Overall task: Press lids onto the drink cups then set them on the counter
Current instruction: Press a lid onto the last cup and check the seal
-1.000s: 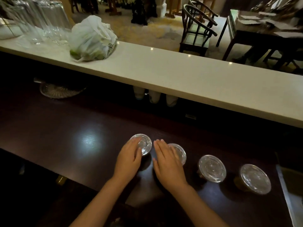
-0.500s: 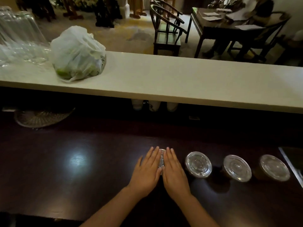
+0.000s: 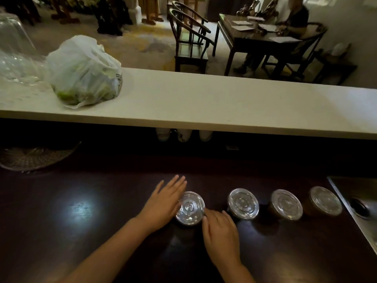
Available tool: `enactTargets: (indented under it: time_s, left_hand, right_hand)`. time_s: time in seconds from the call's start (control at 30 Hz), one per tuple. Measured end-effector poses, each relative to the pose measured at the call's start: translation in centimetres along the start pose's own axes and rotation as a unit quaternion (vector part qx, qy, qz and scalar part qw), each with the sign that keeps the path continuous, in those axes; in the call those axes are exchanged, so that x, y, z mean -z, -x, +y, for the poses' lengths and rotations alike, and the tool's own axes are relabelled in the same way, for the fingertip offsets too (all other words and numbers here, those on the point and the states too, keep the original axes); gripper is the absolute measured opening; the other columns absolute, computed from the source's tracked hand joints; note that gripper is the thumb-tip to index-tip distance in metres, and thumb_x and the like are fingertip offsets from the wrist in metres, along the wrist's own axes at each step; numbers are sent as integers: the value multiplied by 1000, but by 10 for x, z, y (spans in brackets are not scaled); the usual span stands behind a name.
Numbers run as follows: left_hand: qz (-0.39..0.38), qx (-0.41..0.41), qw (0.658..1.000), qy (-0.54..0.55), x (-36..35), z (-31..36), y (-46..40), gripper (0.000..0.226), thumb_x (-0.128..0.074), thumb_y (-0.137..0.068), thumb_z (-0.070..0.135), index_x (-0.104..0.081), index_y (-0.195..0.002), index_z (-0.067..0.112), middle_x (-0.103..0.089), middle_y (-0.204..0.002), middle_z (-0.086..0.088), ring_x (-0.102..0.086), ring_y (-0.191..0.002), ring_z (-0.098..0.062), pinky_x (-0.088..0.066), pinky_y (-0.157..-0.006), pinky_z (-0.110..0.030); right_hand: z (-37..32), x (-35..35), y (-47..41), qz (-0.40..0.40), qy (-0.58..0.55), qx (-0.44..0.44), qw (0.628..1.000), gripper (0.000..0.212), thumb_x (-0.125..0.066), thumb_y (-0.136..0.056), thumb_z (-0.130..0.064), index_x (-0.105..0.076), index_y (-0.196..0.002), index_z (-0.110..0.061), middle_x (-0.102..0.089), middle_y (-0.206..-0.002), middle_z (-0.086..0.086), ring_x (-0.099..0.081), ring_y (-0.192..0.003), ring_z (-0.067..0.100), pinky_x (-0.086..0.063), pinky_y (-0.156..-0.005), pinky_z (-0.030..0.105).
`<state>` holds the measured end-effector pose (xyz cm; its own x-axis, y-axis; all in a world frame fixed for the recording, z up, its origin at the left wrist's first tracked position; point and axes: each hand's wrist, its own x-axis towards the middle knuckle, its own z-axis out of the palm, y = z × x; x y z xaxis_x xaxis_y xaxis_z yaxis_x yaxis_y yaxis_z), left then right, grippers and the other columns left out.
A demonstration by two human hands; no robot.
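Squarely between flat hands (image 3: pixel 163 203): lidded cup (image 3: pixel 190 208).

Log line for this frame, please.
left hand open beside leftmost lidded cup | right hand at its rim | white counter holds no cups

bare dark worktop (image 3: pixel 85 211) left, lidded cups (image 3: pixel 243 203) right

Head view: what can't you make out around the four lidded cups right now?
- Leftmost cup: its sides are hidden by its lid, left hand and right hand; lid seal unclear.
- Drink levels: too dark.
- Pale cups under the white counter: tops cut off by its edge.
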<state>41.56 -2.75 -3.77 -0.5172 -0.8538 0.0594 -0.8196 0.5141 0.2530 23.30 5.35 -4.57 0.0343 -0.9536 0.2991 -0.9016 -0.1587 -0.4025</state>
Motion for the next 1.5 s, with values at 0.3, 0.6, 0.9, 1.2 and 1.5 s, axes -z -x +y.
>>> enactTargets:
  time_s: [0.3,0.6,0.9,1.2,1.5]
  left_hand:
    - [22,89,994,55,-36,32,27,56,-29,-91,36,-29,-142,12,-31,-150,-2,-17,-137,-11,-39,-102,-44]
    - [20,79,995,59,-39,32,25,55,-30,-90,35,-30,-141,11,-38,-147,-5,-28,-137,-17,-46,-97,-40]
    - [3,9,986,168,-29,21,36,76,-43,-86,52,-5,-148,29,11,-156,11,18,-139,-2,-8,-114,-29]
    - [173,-8,970,168,-44,9,50,36,-56,-82,21,-54,-119,19,-57,-127,-2,-39,-128,-14,-43,-100,-27]
    - [210,118,907,345,-32,21,46,59,-73,-76,5,-48,-127,23,-40,-134,16,-31,-126,13,-34,-98,-7]
  right_hand:
    - [12,-35,-7,-106,-16,48,993,55,-31,-94,-32,-22,-146,-15,-6,-155,-13,-10,-141,5,-8,-111,23]
    - [9,-33,-9,-130,40,46,990,55,-7,-100,-37,-29,-143,-10,-30,-150,3,-15,-141,11,-15,-108,40]
    - [20,-17,0,-98,9,145,985,59,-45,-89,-44,-30,-144,-26,-29,-150,0,-20,-140,14,-18,-109,36]
    - [21,-20,-14,45,14,274,961,13,-60,-84,-13,-68,-93,-9,-68,-98,3,-59,-96,19,-49,-79,32]
    - [14,-7,-35,41,-12,279,959,9,-58,-84,-14,-64,-90,-11,-65,-91,2,-58,-92,15,-40,-97,39]
